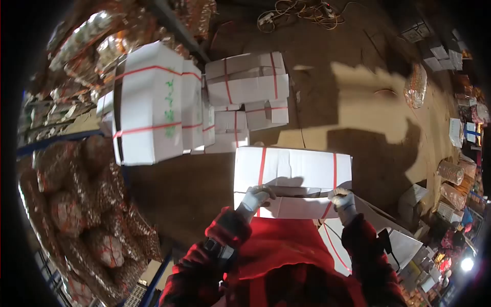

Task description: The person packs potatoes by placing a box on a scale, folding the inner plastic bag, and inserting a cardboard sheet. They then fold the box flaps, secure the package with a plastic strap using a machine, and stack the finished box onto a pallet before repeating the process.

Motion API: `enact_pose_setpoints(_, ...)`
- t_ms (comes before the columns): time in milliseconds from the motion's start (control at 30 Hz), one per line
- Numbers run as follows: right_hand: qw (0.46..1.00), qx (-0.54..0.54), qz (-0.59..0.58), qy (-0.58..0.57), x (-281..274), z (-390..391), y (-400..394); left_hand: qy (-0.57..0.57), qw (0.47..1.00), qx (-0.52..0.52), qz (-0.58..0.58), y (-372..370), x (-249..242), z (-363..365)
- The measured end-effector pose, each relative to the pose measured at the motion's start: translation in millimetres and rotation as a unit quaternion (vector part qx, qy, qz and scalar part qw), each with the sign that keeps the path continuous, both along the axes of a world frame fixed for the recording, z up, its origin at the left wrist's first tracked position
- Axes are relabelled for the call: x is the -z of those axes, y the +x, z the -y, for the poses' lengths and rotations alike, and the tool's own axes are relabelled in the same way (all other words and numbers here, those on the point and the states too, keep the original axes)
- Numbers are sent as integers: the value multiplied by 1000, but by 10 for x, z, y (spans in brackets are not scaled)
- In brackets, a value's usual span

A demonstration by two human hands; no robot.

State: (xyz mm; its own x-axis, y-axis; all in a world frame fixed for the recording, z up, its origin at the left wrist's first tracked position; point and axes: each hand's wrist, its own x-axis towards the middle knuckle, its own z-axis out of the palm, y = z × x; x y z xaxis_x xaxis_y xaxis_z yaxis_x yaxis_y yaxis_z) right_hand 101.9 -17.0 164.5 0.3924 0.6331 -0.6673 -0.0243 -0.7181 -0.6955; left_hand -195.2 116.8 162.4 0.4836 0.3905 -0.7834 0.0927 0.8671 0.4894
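A white cardboard carton, bound with two red straps, is in front of my body in the head view. My left hand, in a pale glove, is closed at the carton's near left side, beside the left red strap. On the near right side, my right hand, also gloved, has its fingers curled at the right red strap. Both hands appear to hold the carton by these straps; the undersides of the fingers are hidden. A shadow of my arms falls across the carton's top.
Several strapped white cartons are stacked to the left and ahead. Clear-wrapped bundles fill the left side. Another strapped carton lies below my right hand. Coiled cables lie on the far floor, with a wrapped bundle at right.
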Motion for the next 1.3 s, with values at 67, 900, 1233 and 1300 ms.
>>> enact_pose_setpoints(67, 998, 42, -29, -24, 152, -484, -90, 92, 995, 10, 43, -30, 468, -268)
enact_pose_setpoints(900, 971, -141, 175, -76, 2100, -2242, -881, -172, 941, -131, -262, -683, 3743, -2151)
enact_pose_setpoints(1233, 969, 143, 68, -187, 815, 688, -889, -89, 921, 233, -299, -74, 2851, -1923)
enact_pose_setpoints(1300, 954, 230, 8, -190, -105, 1191, -833, -57, 925, 265, -265, 194, 2878, -1647)
